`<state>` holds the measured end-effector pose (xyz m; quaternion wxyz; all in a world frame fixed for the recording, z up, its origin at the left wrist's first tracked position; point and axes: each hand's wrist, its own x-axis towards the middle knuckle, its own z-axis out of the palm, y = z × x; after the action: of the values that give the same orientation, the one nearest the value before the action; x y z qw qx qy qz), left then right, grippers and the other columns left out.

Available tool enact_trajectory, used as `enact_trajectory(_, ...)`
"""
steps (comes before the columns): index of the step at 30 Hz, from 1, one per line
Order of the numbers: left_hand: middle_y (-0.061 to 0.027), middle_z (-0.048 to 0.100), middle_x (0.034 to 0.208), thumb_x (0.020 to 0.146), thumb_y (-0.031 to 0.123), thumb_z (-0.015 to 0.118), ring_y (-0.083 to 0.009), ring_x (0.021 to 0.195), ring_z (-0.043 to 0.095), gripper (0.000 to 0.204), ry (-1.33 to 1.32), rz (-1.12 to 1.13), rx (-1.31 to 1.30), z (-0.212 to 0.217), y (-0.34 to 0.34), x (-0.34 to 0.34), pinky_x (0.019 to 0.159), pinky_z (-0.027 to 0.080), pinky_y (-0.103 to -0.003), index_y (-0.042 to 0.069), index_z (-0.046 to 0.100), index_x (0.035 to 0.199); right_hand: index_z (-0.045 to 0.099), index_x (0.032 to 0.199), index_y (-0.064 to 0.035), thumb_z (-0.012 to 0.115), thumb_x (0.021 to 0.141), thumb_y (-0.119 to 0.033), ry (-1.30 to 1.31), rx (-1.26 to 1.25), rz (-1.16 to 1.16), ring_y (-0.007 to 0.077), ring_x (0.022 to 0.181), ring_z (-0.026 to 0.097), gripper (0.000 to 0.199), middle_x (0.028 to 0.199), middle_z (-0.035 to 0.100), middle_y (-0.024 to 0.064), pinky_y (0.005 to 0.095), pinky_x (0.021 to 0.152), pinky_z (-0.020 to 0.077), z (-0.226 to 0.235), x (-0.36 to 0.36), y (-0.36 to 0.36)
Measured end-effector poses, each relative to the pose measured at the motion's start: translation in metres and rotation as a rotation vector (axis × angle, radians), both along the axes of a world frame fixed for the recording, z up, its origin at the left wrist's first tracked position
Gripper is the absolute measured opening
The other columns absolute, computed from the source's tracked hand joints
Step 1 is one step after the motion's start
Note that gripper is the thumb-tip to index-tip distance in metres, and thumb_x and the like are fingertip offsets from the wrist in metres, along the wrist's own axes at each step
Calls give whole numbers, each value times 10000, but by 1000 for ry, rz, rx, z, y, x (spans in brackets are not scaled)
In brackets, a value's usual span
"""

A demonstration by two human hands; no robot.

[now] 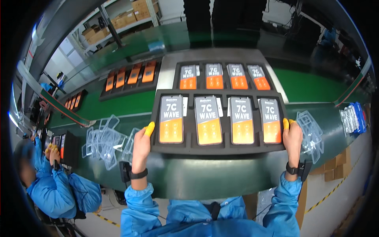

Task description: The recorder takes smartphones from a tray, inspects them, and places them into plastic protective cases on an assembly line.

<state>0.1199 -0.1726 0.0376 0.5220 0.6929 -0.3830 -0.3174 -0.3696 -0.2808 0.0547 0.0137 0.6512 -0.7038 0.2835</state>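
A black foam tray (221, 150) is held level in front of me, with a row of smartphones (209, 118) lying face up in its slots, their fronts grey above and orange below. My left hand (142, 143) grips its left end and my right hand (292, 139) its right end. Yellow finger covers show on both hands, and the fingers under the tray are hidden. Just beyond, a second black tray (201, 82) with similar phones rests on a metal plate (169, 73). The held tray's far edge overlaps its near side in the picture.
Clear plastic phone cases (103, 142) lie piled left of my left hand; more clear cases (311, 136) lie beside my right wrist. Another phone tray (102, 96) sits on the green belt (138, 96). A blue-and-silver pack (352, 119) is far right. A co-worker (55, 189) in blue works at left.
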Motion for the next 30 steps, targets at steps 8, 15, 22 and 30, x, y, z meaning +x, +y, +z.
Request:
enact_trajectory(8,-300,699,964,956,345,537,-380,935,683,494,-315,17,-14,2,-202,22,805,490,-421,-122,684,1021,709,951,14,575,904,-232,31,1,-69,451,902,681,284,954,708,254,517,782,550,23,17,-178)
enact_trajectory(15,-271,698,1010,888,268,559,-440,1005,656,378,-701,85,142,30,-195,-5,850,518,-479,-20,694,1090,717,919,20,575,894,-219,114,61,-100,439,898,689,279,941,706,271,515,757,565,-7,7,-237)
enact_trajectory(22,-197,712,862,853,351,711,-369,828,699,369,-828,-278,200,73,-62,5,739,549,-425,25,713,1026,672,904,20,715,747,-99,209,-573,478,364,891,600,201,930,605,188,458,755,518,39,171,-149)
enact_trajectory(30,-137,713,888,863,250,679,-356,818,680,225,-818,-366,58,97,28,66,722,539,-425,37,731,916,674,918,-26,707,705,-96,259,-343,1123,334,967,608,227,957,615,156,429,806,532,-24,482,-109)
